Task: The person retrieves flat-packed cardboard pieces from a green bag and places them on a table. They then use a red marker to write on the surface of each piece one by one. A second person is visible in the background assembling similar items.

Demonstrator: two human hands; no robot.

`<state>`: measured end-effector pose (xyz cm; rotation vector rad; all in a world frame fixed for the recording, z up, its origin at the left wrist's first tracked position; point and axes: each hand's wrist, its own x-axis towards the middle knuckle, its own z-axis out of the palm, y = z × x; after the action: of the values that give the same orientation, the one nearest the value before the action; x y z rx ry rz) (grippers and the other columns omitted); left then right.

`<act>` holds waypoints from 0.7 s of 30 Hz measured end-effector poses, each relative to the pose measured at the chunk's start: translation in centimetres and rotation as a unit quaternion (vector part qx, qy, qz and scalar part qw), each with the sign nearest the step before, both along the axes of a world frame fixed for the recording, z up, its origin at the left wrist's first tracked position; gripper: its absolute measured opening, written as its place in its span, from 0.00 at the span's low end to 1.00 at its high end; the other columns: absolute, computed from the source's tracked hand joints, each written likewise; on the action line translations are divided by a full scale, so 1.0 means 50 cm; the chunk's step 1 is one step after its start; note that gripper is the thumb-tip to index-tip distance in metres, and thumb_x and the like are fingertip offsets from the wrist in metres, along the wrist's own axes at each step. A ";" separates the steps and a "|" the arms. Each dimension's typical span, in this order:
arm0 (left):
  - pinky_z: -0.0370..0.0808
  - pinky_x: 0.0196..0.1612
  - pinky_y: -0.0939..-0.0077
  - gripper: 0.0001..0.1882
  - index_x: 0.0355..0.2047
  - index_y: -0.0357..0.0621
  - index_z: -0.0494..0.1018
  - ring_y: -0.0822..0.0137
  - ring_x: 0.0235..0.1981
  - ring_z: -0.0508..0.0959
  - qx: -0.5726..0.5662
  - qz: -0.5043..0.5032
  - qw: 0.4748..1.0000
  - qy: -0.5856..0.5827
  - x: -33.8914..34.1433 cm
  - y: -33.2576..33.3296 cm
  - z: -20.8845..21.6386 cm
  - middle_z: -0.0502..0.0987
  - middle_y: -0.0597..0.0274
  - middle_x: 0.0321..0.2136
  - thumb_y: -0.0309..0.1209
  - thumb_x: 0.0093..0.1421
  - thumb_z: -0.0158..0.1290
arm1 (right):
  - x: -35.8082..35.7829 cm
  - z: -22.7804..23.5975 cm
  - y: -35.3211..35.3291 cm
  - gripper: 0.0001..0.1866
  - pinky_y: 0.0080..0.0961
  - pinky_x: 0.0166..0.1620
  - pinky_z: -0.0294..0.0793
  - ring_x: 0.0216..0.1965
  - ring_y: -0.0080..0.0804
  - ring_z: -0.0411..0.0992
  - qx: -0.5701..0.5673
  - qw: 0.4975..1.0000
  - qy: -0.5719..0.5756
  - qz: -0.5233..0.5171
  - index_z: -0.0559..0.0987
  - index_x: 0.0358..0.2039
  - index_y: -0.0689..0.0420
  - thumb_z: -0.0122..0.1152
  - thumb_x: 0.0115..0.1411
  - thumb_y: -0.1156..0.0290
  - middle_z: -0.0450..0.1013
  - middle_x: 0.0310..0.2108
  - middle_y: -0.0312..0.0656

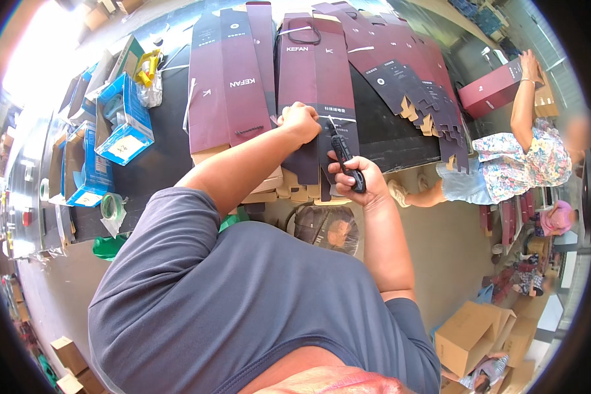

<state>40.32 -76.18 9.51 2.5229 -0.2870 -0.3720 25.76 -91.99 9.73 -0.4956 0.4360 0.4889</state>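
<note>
A black utility knife (pixel 348 164) is in my right hand (pixel 367 180), its fingers wrapped round the handle and its tip pointing away from me. The tip is at a thin white strap (pixel 342 119) across a stack of flattened maroon and dark grey cartons (pixel 315 72). My left hand (pixel 300 123) is closed over the same stack, at the strap's left end. What its fingers grip, if anything, is hidden. The stack lies on a black table (pixel 390 141), its near end reaching the front edge. A black cord handle (pixel 306 36) shows at its far end.
More maroon cartons lie left (pixel 230 85) and fanned out right (pixel 394 52). Blue open boxes (pixel 125 118) and a tape roll (pixel 112 207) are at the table's left. A co-worker (pixel 518 157) at the right handles a maroon box (pixel 495 88). Brown cartons (pixel 469 335) stand lower right.
</note>
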 end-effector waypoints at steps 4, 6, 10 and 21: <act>0.66 0.59 0.61 0.16 0.39 0.55 0.80 0.55 0.56 0.67 -0.019 -0.001 1.000 -0.019 0.006 0.008 -0.019 0.71 0.64 0.50 0.35 0.47 0.61 | 0.012 -0.012 0.018 0.21 0.24 0.23 0.63 0.17 0.25 0.63 0.004 0.999 -0.032 -0.017 0.69 0.50 0.63 0.48 0.54 0.77 0.71 0.29 0.46; 0.65 0.59 0.60 0.16 0.38 0.55 0.80 0.55 0.56 0.67 -0.017 -0.006 1.000 -0.022 0.006 0.009 -0.023 0.71 0.64 0.51 0.35 0.46 0.61 | 0.013 -0.020 0.026 0.22 0.24 0.23 0.63 0.17 0.25 0.62 -0.009 0.998 -0.057 -0.028 0.68 0.51 0.63 0.48 0.53 0.78 0.70 0.28 0.45; 0.67 0.55 0.64 0.15 0.36 0.51 0.79 0.57 0.50 0.70 -0.023 -0.011 0.999 -0.047 -0.012 0.011 -0.004 0.73 0.64 0.46 0.33 0.44 0.61 | 0.005 -0.039 0.048 0.24 0.24 0.23 0.63 0.17 0.25 0.62 -0.053 0.990 -0.108 -0.073 0.67 0.51 0.63 0.49 0.51 0.78 0.68 0.26 0.43; 0.68 0.58 0.69 0.32 0.57 0.34 0.66 0.58 0.57 0.71 -0.254 -0.160 0.953 0.042 0.023 0.131 0.066 0.72 0.48 0.54 0.30 0.52 0.60 | -0.009 0.088 -0.042 0.30 0.19 0.29 0.65 0.21 0.22 0.63 -0.329 0.888 -0.269 -0.175 0.68 0.56 0.60 0.55 0.49 0.80 0.66 0.27 0.37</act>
<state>41.48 -69.65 12.80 1.9503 -0.6703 -0.4621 25.34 -94.06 14.12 -1.1490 0.1304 -0.1782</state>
